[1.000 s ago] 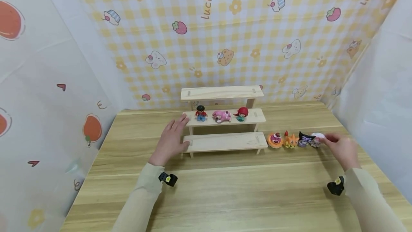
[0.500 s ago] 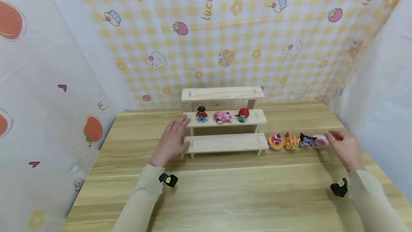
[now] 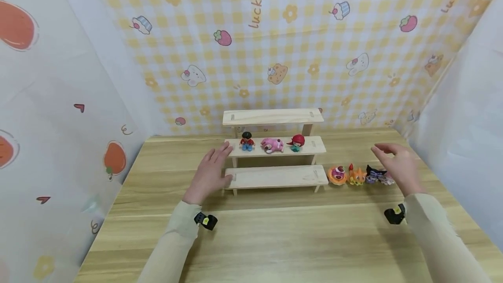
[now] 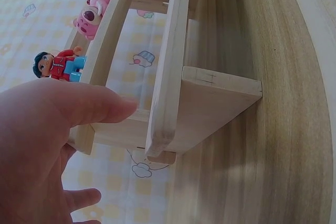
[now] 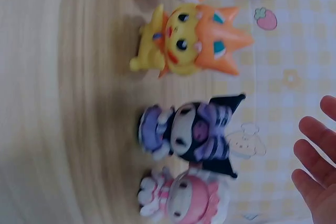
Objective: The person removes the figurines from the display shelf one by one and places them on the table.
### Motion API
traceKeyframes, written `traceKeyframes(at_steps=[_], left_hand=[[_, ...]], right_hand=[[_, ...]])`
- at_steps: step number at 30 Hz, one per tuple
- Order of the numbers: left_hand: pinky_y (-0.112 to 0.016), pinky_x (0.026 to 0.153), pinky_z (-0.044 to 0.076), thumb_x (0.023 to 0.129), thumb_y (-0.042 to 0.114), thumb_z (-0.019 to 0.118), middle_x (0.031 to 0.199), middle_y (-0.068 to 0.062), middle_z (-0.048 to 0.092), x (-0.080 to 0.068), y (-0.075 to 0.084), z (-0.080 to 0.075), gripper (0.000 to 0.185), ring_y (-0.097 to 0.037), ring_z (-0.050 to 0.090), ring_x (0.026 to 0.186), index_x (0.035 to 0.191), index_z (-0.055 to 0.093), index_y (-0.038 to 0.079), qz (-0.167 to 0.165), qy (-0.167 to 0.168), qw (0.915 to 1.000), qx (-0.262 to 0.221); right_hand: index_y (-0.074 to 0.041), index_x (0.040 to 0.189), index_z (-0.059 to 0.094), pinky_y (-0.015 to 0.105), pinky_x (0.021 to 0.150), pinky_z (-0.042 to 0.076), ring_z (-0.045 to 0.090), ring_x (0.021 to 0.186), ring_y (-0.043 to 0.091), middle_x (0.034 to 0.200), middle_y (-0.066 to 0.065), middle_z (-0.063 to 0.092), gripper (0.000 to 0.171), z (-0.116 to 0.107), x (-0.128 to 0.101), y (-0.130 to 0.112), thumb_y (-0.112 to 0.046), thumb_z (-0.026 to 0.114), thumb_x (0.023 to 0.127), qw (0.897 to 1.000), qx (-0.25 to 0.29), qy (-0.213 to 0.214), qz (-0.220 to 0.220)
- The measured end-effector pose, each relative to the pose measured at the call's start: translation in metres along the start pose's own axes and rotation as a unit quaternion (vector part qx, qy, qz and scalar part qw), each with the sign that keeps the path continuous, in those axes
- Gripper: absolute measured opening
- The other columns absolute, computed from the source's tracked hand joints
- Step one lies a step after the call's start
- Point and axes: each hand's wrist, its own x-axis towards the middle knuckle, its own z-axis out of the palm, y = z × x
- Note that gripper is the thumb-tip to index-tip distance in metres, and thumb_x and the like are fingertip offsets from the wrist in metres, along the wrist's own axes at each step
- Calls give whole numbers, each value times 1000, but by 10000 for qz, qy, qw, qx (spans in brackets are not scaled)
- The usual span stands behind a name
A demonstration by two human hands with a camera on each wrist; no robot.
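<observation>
My left hand [image 3: 210, 174] is at the left end of a three-step wooden shelf [image 3: 275, 177], its fingers extended and touching the middle plank's end. On that plank sit a boy figure in a red jacket [image 4: 58, 66], a pink bear figure [image 3: 273, 145] lying down, and a red-haired figure [image 3: 297, 143]. My right hand [image 3: 401, 165] hovers with loosely bent fingers, holding nothing, above the right end of a row of figurines. The row has an orange-ringed figure [image 3: 337, 175], a yellow figure with an orange hood [image 5: 181, 40], a black-and-purple figure [image 5: 189, 132] and a pink-and-white figure [image 5: 184, 200].
The figurine row stands on the wood-grain table [image 3: 275, 243], just right of the shelf's lowest step. A yellow checked cloth [image 3: 255, 86] hangs behind the table, with white cloth on both sides.
My right hand has let go of the pink-and-white figure, drawn off to the right, then moved up and left above the row. My left hand has stayed at the shelf.
</observation>
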Motion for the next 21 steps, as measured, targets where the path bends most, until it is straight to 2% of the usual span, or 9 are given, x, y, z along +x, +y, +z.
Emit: traceKeyframes(at_steps=[1,6,8,11,18,21], left_hand=[[-50,120,16,79,23,74,159,-6,21,0,0,0,85,-32,27,143,150,28,9,9,3,10000,-15],[-50,119,16,79,23,74,159,-6,21,-1,0,0,85,-35,27,142,150,28,9,44,18,10000,-81],[-50,119,17,79,23,74,159,-6,21,-1,0,0,85,-35,27,142,150,29,9,61,41,10000,-65],[-50,119,17,79,23,74,159,-6,22,-1,0,0,85,-35,28,142,150,29,9,62,48,9999,-72],[-49,119,17,79,22,74,159,-6,22,-2,1,0,85,-33,27,142,150,29,9,27,27,10000,-65],[-49,119,17,79,22,74,159,-7,22,-2,0,1,85,-33,28,142,150,29,9,40,39,10000,-37]], right_hand=[[2,129,56,57,76,47,52,104,45,123,30,53,63,2,1,-4,-51,45,96,10000,38,-35,18],[-1,127,59,60,83,43,51,110,46,126,29,54,63,10,8,-23,-53,47,95,9999,143,-13,-17],[-2,126,60,62,88,40,48,115,46,126,28,55,61,14,12,-31,-53,48,94,9997,201,4,-100],[-2,123,62,62,90,40,50,114,44,124,26,58,59,23,16,-43,-52,49,94,9993,224,54,-278],[-8,123,63,49,86,43,53,108,33,119,18,64,58,40,30,-69,-55,53,91,9980,518,-37,-368],[-8,122,64,47,86,44,53,106,31,118,16,65,53,47,33,-81,-51,56,91,9968,612,-132,-492]])
